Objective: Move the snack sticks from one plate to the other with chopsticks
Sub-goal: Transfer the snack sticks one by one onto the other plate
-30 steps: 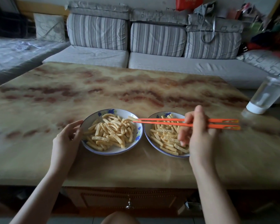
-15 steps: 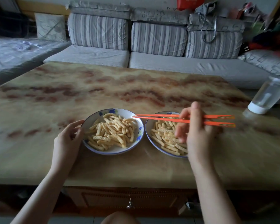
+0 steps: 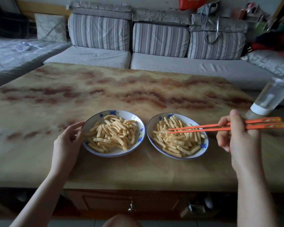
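My right hand is up in the air beside the right plate. My arm comes in from the bottom. The fingers are bent round the orange chopsticks. The chopsticks point left, and their tips are close together over the snack sticks in that plate. I cannot tell if they pinch one. My left hand rests on the table. Its fingers are bent and hold the rim of the left plate, which has snack sticks in it too.
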Demonstrator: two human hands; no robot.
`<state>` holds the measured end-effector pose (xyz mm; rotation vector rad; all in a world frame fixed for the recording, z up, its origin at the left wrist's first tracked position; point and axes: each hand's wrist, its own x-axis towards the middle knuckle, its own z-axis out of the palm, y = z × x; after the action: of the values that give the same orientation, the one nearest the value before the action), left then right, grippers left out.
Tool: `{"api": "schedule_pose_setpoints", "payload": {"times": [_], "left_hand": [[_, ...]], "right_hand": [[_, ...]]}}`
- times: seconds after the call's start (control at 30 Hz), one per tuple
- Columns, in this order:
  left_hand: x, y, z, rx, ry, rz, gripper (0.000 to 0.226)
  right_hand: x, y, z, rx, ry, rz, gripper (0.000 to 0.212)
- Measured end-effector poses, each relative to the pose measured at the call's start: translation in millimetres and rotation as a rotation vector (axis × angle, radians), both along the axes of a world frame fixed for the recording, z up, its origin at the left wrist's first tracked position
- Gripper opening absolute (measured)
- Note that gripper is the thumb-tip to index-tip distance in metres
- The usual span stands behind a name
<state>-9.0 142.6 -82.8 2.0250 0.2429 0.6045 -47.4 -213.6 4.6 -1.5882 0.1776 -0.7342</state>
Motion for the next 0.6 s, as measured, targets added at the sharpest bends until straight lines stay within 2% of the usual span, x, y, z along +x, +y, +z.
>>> {"api": "schedule_pose_setpoints", "payload": {"times": [0.2,0.6], "left_hand": [[1,1,-1,0.000,-0.001,0.000,0.029],[1,0,0,-0.011,-0.005,0.000,0.028]], "right_hand": [[2,7,-2,-0.027,0.015,-0.009,0.043],[-1,17,4,0.069,-0.136,-0.097,0.042]]}}
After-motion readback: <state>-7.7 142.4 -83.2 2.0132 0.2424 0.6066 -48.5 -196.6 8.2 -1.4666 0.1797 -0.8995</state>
